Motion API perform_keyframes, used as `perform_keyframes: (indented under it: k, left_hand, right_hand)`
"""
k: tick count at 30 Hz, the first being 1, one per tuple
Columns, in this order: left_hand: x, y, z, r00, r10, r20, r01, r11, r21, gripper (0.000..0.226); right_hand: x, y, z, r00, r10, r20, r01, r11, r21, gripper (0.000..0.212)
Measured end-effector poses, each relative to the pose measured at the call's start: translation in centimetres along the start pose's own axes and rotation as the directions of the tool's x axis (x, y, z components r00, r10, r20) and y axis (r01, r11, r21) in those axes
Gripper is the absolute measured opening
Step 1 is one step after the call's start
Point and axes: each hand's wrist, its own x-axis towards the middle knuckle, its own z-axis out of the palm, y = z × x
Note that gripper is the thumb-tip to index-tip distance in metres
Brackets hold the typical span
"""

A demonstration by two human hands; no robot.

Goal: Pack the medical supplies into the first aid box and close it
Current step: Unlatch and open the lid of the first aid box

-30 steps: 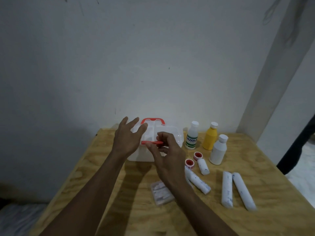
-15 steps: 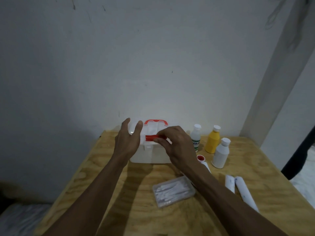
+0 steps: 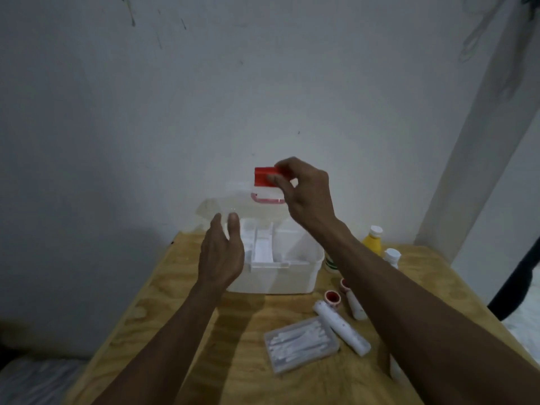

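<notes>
From the head view, a plywood table (image 3: 181,331) stands against a pale, scuffed wall (image 3: 263,97), with a light pillar (image 3: 479,147) running up at the right.

The white first aid box (image 3: 280,273) sits at the far middle of the table, open — its clear lid (image 3: 233,197) is swung up toward the wall. The right hand (image 3: 304,191) pinches the red latch (image 3: 264,176) on the lid's raised edge between thumb and curled fingers; the red handle (image 3: 267,200) shows just below it. Inside the box lies a white divided tray (image 3: 264,247); what its compartments hold cannot be told.

The left hand (image 3: 220,258) hovers at the box's left front corner, fingers straight and relaxed, holding nothing.

To the right of the box stand a yellow bottle (image 3: 372,242), a small white bottle (image 3: 391,257) and a green-labelled bottle (image 3: 330,263), partly hidden by the right forearm. Nearer lie two red-capped tubes (image 3: 355,304) and a white roll (image 3: 340,328) — beside it, a clear flat case (image 3: 301,343) of white sticks.
</notes>
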Motion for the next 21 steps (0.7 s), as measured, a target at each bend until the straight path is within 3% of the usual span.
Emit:
perform_keyframes:
  k: [3,5,10,17,21]
  left_hand:
    - [0.8,-0.7,0.5,0.992,0.095,0.087,-0.117,0.949,0.291,0.079]
    - [1.2,-0.9,0.8,0.982,0.118,0.147,-0.167,0.906,0.39,0.084]
    - [1.7,-1.0,1.2,0.965,0.099,0.241,-0.202,0.869,0.452,0.093]
    - [1.7,-1.0,1.3,0.964,0.069,0.255,-0.194,0.839,0.509,0.093]
    - [1.8,-1.1,1.3,0.959,0.082,0.272,-0.217,0.828,0.517,0.088]
  right_hand:
    - [2.9,1.3,1.0,0.999,0.025,-0.022,-0.025,0.999,-0.022,0.024]
    - [4.3,2.1,1.8,0.998,0.049,-0.026,-0.05,0.998,-0.049,0.028]
    - [6.7,3.5,3.4,0.99,0.134,-0.05,-0.138,0.987,-0.081,0.033]
    - [8.1,4.8,4.9,0.969,0.229,-0.098,-0.24,0.962,-0.13,0.035]
    - [7.3,5.8,5.3,0.979,0.186,-0.079,-0.198,0.962,-0.186,0.035]
